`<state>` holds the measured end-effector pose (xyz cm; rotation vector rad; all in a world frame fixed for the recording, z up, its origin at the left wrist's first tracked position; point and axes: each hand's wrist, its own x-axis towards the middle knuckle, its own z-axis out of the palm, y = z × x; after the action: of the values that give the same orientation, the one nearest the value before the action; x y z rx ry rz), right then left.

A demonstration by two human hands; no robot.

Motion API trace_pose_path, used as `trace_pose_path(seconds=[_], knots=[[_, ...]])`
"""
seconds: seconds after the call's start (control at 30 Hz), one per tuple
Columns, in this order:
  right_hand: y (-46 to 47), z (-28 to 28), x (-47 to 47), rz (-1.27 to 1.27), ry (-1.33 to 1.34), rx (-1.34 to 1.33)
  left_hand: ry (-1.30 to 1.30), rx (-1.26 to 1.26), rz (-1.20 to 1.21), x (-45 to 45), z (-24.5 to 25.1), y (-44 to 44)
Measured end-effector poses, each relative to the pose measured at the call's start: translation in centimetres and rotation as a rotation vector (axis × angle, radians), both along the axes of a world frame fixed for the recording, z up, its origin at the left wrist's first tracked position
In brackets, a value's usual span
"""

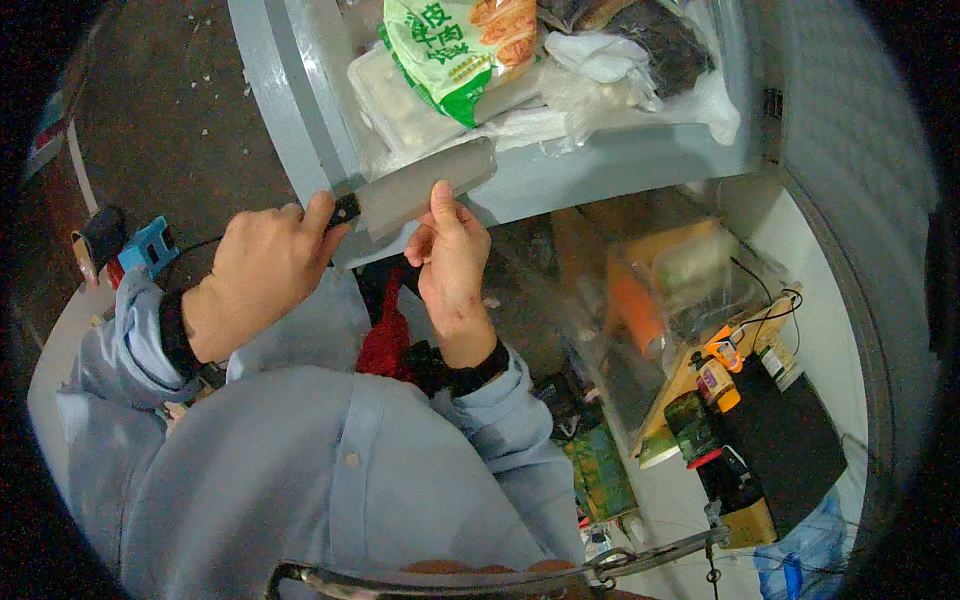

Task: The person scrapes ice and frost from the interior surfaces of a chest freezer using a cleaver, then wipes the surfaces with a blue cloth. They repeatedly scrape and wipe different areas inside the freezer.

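Observation:
My left hand (266, 274) grips the black handle of a kitchen cleaver (409, 191). The broad metal blade points up to the right, over the front rim of a grey open freezer compartment (600, 161). With thumb and fingers, my right hand (456, 262) pinches the blade's near edge, around its middle. Just beyond the blade, inside the compartment, lie a green and white printed food bag (457, 56) and a translucent plastic box (405, 101) with pale contents. White plastic bags (600, 71) and dark wrapped food (664, 49) fill its right part.
Right of me are a wooden board (682, 375), a bottle with an orange cap (716, 381), a dark green jar (694, 427) and an orange cylindrical object (637, 311) under clear plastic. Pale crumbs dot the dark floor (172, 112) at left, near a blue object (150, 244).

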<state>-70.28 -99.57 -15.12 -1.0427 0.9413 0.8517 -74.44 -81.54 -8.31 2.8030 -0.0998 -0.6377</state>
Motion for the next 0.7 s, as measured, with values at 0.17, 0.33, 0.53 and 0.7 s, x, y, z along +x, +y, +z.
trace_pose_path(seconds=[0.17,0.33,0.53,0.7], knots=[[-3.9,0.3,2.9,0.325,-0.327,-0.429,-0.069,-0.116,0.009,1.4,-0.3,-0.8],[-8.5,-1.2,7.1,0.814,-1.370,-1.265,-0.042,-0.239,0.251,-1.4,0.4,3.0],[-5.2,-4.2,6.9,0.904,-1.350,-1.234,-0.032,-0.273,0.472,-5.5,0.1,6.1],[-0.7,-3.2,-0.1,0.767,-1.096,-0.756,-0.021,-0.244,0.631,-9.0,0.2,7.2]])
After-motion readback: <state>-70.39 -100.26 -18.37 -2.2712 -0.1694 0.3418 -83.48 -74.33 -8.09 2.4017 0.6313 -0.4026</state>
